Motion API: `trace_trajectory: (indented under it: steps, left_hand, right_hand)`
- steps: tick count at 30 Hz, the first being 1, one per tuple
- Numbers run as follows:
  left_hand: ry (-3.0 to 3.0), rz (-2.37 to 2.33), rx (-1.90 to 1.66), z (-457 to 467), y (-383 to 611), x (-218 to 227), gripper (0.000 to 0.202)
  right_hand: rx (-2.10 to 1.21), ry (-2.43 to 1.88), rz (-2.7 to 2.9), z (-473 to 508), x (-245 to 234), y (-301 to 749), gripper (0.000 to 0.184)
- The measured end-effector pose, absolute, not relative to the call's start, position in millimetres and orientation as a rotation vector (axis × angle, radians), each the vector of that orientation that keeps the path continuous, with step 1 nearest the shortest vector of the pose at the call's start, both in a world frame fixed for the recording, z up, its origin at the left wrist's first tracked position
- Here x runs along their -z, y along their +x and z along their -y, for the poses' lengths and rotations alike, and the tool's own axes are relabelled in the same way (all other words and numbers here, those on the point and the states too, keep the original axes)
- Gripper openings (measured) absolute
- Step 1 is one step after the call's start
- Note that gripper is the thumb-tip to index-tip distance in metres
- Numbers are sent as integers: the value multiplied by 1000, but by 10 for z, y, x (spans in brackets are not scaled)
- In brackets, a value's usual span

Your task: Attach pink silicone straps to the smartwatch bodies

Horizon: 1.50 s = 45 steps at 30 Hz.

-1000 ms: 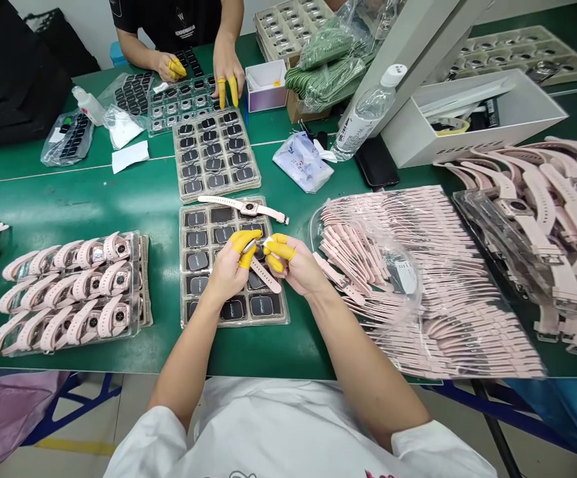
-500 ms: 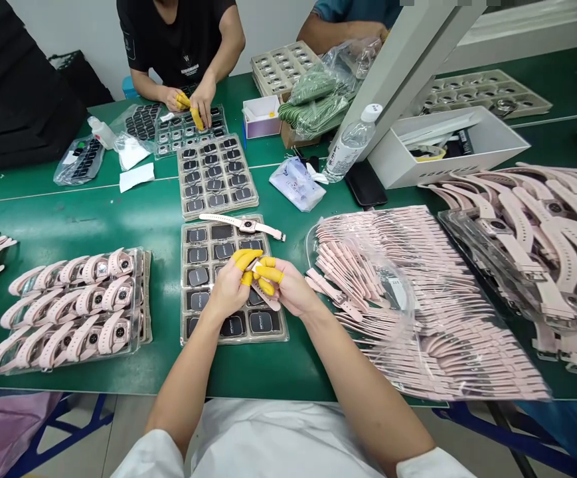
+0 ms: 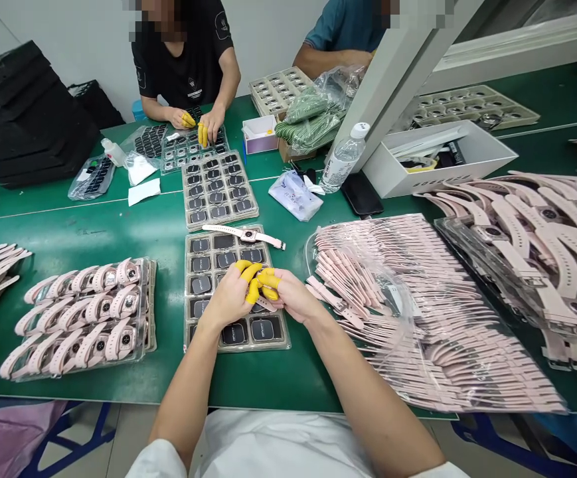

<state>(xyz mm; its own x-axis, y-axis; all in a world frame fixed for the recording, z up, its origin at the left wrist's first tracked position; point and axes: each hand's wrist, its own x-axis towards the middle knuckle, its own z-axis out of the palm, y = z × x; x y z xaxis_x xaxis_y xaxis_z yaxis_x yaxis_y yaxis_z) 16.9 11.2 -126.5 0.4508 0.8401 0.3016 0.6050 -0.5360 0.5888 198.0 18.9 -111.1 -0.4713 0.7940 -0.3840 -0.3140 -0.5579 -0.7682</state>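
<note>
My left hand (image 3: 233, 295) and my right hand (image 3: 288, 292), both in yellow finger cots, meet fingertip to fingertip over a tray of square watch faces (image 3: 201, 285). Their fingers are closed in a pinch around a pale pink watch strap (image 3: 267, 304), whose holed end pokes out below. Whatever else sits between the fingertips is hidden by the cots. Across the tray's far edge lies a watch (image 3: 249, 236) with pink straps on both sides, its sensor side up.
Strapped watches (image 3: 101, 309) fill a tray at left. Bagged pink straps (image 3: 432, 299) spread at right, beside more strapped watches (image 3: 547, 219). Beyond are another watch-face tray (image 3: 216, 192), a tissue pack (image 3: 295, 194), a bottle (image 3: 342, 159), a phone (image 3: 362, 194) and a co-worker's hands (image 3: 208, 126).
The camera view has tilted and shifted slightly, so the table sits a little lower in it. My hands stay together over the tray, and the pale piece between my fingertips is now covered.
</note>
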Motion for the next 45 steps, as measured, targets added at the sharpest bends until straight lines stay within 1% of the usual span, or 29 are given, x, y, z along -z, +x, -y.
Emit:
trace_trajectory:
  steps: [8,12,16,20,24,27,30,33,35,37,38,40,42,45]
  left_hand:
    - [2068,-1010,-988,-130,166,1170,40]
    - [2089,-976,-955,-113,186,1099,45]
    - [2136,-1009,-956,-88,258,976,44]
    - [2234,-1149,-850,-79,251,789,44]
    - [2305,-1276,-663,-152,2,531,44]
    - [2320,-1364,-470,-263,-230,364,42]
    - [2424,-1409,-221,-356,-364,286,32]
    - [2578,-1498,60,-436,-436,253,29]
    - [2631,-1538,197,-534,-490,215,28]
    - [2619,-1533,235,-694,-555,166,29]
    - [2594,-1519,231,-794,-587,147,30]
    - [2522,-1495,218,-1017,-637,139,32]
    - [2448,-1497,217,-1236,-660,185,32]
    - [2386,-1518,240,-1479,-661,340,29]
  right_hand:
    - [-2042,-914,801,-180,1048,1998,40]
    - [-2050,-885,854,-190,1011,2082,37]
    - [-2076,-793,905,-218,973,2204,37]
    - [-1923,-791,1136,-242,966,2286,40]
    - [-1694,-971,1478,-264,946,2340,41]
    - [-1515,-1116,1751,-284,864,2398,33]
    - [-1397,-1232,1977,-292,738,2501,26]
    - [-1229,-1355,2026,-255,630,2697,29]
    - [-1011,-1507,1990,-207,594,2873,35]
    - [-795,-1730,1996,-163,585,3036,36]
    - [-744,-1853,2026,-148,589,3096,33]
    - [-765,-2038,2126,-142,601,3144,22]
    - [-851,-2097,2219,-161,615,3105,16]
    - [-862,-2108,2256,-210,639,2980,20]
